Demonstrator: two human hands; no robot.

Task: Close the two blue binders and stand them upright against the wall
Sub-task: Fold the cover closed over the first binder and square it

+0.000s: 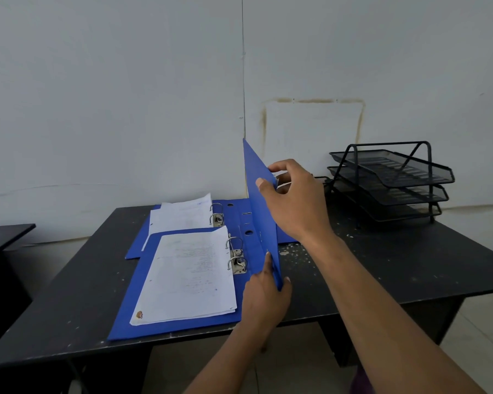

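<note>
Right hand [293, 200] pinches upper edge of near binder's cover [261, 206], cover raised near vertical. Left hand [265, 302] grips same cover's lower corner, thumb on inner face. Near binder [165, 322] lies open at table's [410, 265] front edge, paper stack [191, 277] on rings. Far binder [137, 245] open flat behind it, partly overlapped, near wall [111, 95]. Black tray rack [390, 180] at right.

Matt blue binder covers [180, 325], shiny metal rings [235, 253], paint-flecked table [382, 265].
</note>
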